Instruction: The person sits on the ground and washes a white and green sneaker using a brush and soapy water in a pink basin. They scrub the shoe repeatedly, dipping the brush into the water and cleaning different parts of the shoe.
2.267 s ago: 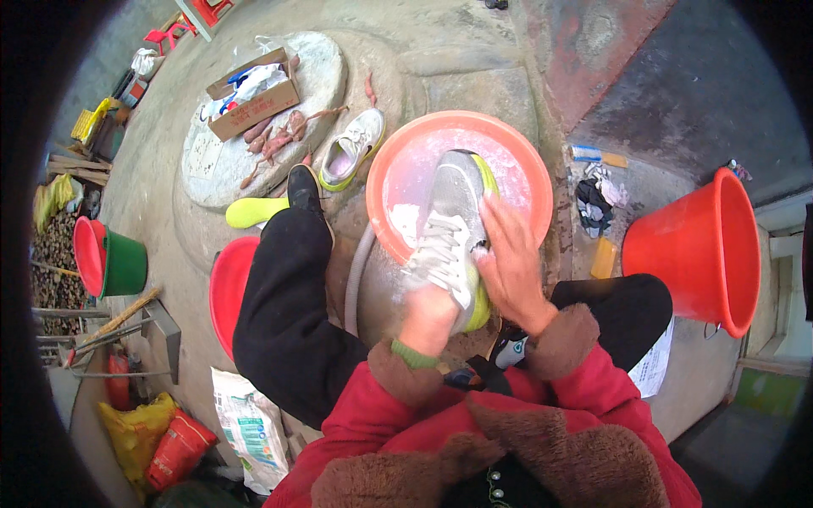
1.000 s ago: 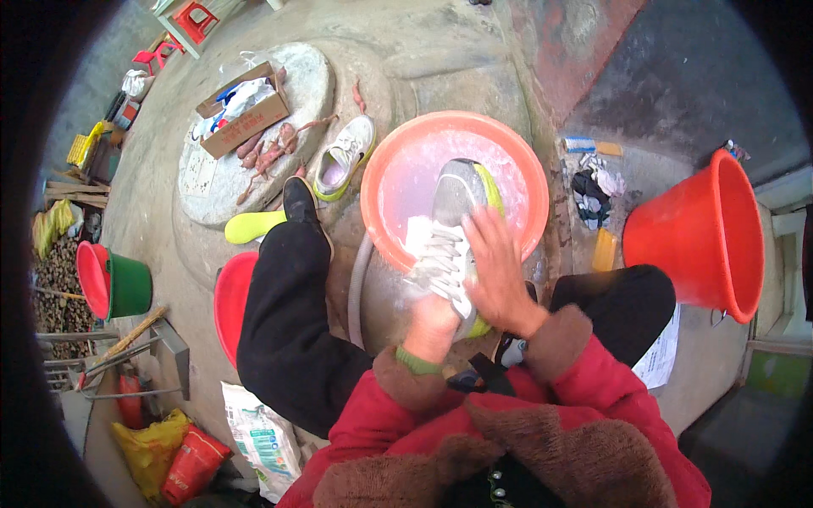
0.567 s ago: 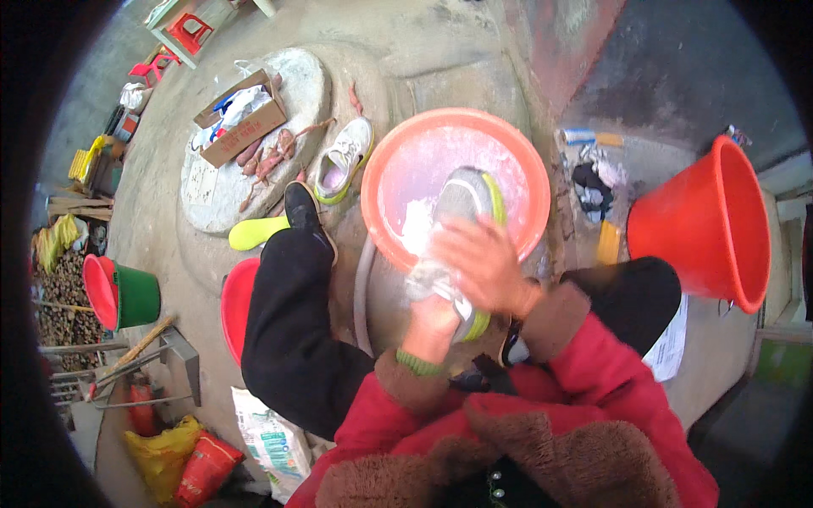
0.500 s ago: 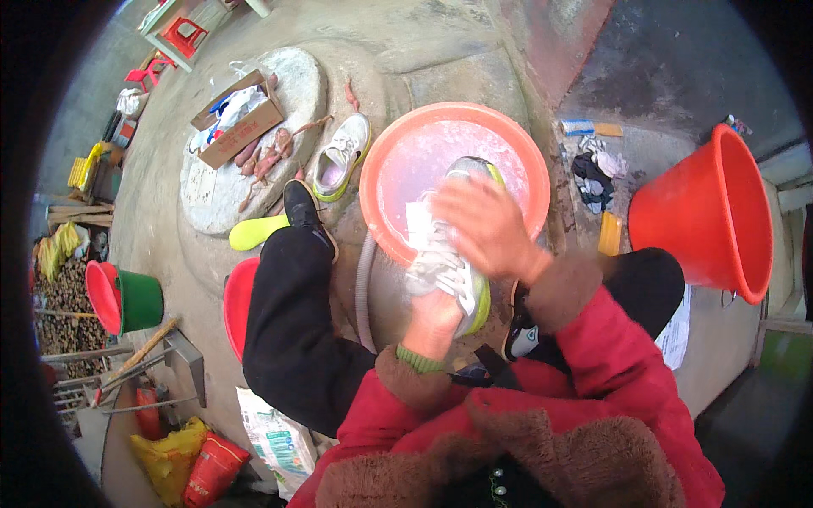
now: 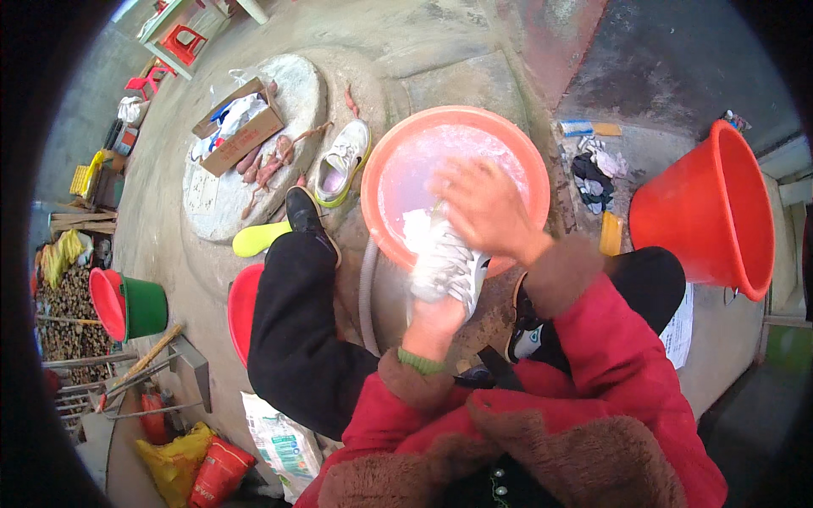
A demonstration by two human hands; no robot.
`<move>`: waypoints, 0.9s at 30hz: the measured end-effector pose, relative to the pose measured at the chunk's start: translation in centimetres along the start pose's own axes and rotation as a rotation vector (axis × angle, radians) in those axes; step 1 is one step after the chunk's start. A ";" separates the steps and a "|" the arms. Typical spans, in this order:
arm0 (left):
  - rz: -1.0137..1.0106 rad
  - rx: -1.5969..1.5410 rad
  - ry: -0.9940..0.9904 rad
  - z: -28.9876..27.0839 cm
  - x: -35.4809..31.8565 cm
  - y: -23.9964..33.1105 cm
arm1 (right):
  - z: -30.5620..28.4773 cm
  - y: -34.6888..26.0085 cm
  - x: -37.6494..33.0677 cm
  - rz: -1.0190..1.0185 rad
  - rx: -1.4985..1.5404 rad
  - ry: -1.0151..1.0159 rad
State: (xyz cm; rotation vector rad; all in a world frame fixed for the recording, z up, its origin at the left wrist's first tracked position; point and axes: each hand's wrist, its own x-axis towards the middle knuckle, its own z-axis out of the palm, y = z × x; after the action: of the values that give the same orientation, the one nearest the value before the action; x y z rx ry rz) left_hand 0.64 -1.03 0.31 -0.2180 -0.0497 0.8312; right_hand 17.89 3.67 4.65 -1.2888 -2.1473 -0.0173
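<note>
Several blurred fingers of the right hand (image 5: 491,207) extend over the front of a white lace-up shoe (image 5: 449,262); their spacing cannot be determined. The left hand's (image 5: 436,313) fingers are hidden at the shoe. The shoe's long axis runs away from the wearer, toe end forward, over the near rim of a round orange plastic basin (image 5: 371,182).

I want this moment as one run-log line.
Left hand: at laced shoe, heel end; right hand: blurred, over shoe's front; shoe: across orange basin's near rim
</note>
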 end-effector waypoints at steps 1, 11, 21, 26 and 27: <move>-0.064 -0.031 -0.041 0.0 0.3 0.1 | 0.0 0.5 0.6 0.063 -0.023 0.064; 0.031 -0.025 0.028 -1.4 -0.8 0.1 | 2.2 -4.3 -3.2 -0.051 0.193 0.093; 0.070 0.074 0.190 -0.6 -0.6 0.6 | 1.9 -4.1 -1.6 -0.021 0.096 0.265; 0.148 0.293 0.259 -1.8 -0.1 0.4 | 3.0 -0.7 -0.9 -0.037 0.076 -0.045; 0.157 0.327 0.301 -2.1 0.0 0.6 | 3.3 0.7 -0.2 0.166 0.047 -0.217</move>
State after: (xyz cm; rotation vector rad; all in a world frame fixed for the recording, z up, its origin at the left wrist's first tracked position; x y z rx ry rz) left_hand 0.47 -1.00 -1.87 -0.0361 0.3874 0.9417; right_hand 16.92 4.91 1.71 -1.4950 -2.1961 0.2510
